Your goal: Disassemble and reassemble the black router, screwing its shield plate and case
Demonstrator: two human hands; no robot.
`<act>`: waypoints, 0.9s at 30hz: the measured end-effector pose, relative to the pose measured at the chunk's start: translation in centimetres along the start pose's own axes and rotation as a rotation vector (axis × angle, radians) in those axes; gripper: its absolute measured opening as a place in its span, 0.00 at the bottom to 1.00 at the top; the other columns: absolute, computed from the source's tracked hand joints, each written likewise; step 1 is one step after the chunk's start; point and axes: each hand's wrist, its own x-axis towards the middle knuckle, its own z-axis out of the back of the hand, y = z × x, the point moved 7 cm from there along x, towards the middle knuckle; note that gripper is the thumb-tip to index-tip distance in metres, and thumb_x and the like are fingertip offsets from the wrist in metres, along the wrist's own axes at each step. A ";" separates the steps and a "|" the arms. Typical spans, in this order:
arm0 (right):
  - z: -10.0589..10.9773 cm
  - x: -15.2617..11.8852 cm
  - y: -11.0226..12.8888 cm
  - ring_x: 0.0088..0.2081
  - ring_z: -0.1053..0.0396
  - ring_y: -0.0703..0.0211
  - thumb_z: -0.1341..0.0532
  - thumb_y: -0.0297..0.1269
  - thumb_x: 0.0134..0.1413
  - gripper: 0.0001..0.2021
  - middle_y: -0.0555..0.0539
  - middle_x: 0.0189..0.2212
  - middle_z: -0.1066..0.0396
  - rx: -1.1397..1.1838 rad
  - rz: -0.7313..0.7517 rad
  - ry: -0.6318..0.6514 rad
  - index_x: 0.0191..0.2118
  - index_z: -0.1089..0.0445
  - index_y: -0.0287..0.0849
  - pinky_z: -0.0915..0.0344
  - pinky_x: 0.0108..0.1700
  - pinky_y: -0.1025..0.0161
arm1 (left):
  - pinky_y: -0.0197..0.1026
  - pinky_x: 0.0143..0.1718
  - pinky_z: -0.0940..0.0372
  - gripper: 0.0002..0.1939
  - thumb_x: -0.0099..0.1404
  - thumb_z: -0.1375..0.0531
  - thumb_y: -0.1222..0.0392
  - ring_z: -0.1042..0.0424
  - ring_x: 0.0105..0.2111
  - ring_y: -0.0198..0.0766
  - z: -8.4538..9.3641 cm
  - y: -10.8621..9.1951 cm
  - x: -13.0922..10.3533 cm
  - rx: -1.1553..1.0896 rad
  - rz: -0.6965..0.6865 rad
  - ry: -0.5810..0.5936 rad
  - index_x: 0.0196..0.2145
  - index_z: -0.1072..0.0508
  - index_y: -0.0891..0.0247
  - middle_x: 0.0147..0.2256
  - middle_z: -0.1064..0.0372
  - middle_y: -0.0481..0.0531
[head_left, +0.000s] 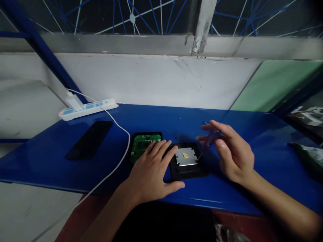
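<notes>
- Left hand (151, 174) nearest the camera, palm down, fingers spread, gripping nothing; reaches over the left edge of the black cover (188, 173) and part of the green board (141, 144)
- Right hand (233, 154), right of cover: thumb and fingers closed round the purple screwdriver (212, 137), other fingers loosely extended; its shaft slants down to the right edge of the metal plate (189, 161)
- Plate inside cover, yellow pad (185, 155) on it
- Board in its black shell, just left of cover
- Phone (89, 141) farther left of cover, on blue table (232, 198)
- Power strip (92, 107) beyond cover, far left, adapter (75, 102) plugged in
</notes>
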 end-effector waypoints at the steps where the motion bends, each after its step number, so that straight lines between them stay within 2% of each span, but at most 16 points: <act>1: 0.0 -0.1 0.0 0.42 0.22 0.54 0.47 0.32 0.67 0.24 0.43 0.53 0.30 -0.006 -0.004 0.003 0.66 0.41 0.56 0.24 0.45 0.49 | 0.63 0.67 0.50 0.46 0.58 0.36 0.34 0.46 0.67 0.58 0.0 0.0 0.0 0.007 0.001 0.002 0.65 0.41 0.63 0.66 0.44 0.62; 4: -0.2 -0.1 0.0 0.43 0.22 0.54 0.46 0.30 0.67 0.26 0.44 0.55 0.30 -0.019 -0.008 0.024 0.67 0.43 0.56 0.24 0.47 0.49 | 0.62 0.67 0.51 0.45 0.59 0.37 0.35 0.46 0.67 0.56 0.1 0.0 0.0 0.016 0.000 0.000 0.65 0.41 0.62 0.66 0.43 0.60; 8: -0.3 0.1 -0.1 0.43 0.23 0.55 0.45 0.29 0.66 0.28 0.43 0.54 0.30 -0.024 -0.017 0.031 0.68 0.44 0.56 0.22 0.44 0.52 | 0.61 0.67 0.50 0.43 0.60 0.37 0.36 0.46 0.67 0.55 0.1 0.0 0.0 0.021 0.006 0.004 0.65 0.41 0.62 0.66 0.43 0.59; 13: 0.2 0.4 0.6 0.38 0.25 0.56 0.36 0.26 0.57 0.29 0.46 0.42 0.31 -0.096 0.120 -0.045 0.62 0.36 0.54 0.24 0.37 0.55 | 0.61 0.68 0.51 0.43 0.60 0.38 0.36 0.47 0.67 0.55 0.0 0.0 0.0 0.012 0.014 0.031 0.65 0.41 0.62 0.67 0.43 0.58; 16: 0.4 0.3 0.9 0.36 0.26 0.56 0.33 0.25 0.54 0.30 0.47 0.40 0.33 -0.089 0.190 -0.061 0.60 0.33 0.54 0.25 0.34 0.55 | 0.60 0.69 0.53 0.43 0.60 0.37 0.35 0.47 0.67 0.55 0.0 0.0 0.1 -0.002 0.026 0.045 0.65 0.40 0.62 0.67 0.43 0.58; 22: 0.0 -0.1 0.4 0.44 0.23 0.54 0.47 0.27 0.66 0.25 0.41 0.53 0.31 -0.008 0.096 -0.017 0.66 0.40 0.51 0.23 0.43 0.50 | 0.60 0.69 0.54 0.44 0.60 0.39 0.33 0.47 0.67 0.54 0.0 0.1 0.1 -0.011 0.024 0.044 0.65 0.40 0.62 0.66 0.43 0.57; 25: 0.1 0.0 0.3 0.44 0.22 0.55 0.47 0.25 0.66 0.27 0.42 0.55 0.28 -0.061 0.080 -0.038 0.68 0.43 0.51 0.23 0.46 0.51 | 0.60 0.68 0.53 0.44 0.59 0.38 0.33 0.47 0.67 0.54 -0.1 0.2 0.1 -0.004 0.020 0.036 0.65 0.40 0.62 0.66 0.43 0.57; 27: 0.4 0.1 0.4 0.41 0.22 0.58 0.43 0.25 0.64 0.28 0.44 0.51 0.26 -0.110 0.104 -0.063 0.67 0.41 0.52 0.23 0.44 0.54 | 0.60 0.68 0.52 0.44 0.59 0.38 0.34 0.47 0.67 0.54 -0.1 0.2 0.0 0.001 0.018 0.031 0.65 0.40 0.62 0.66 0.43 0.58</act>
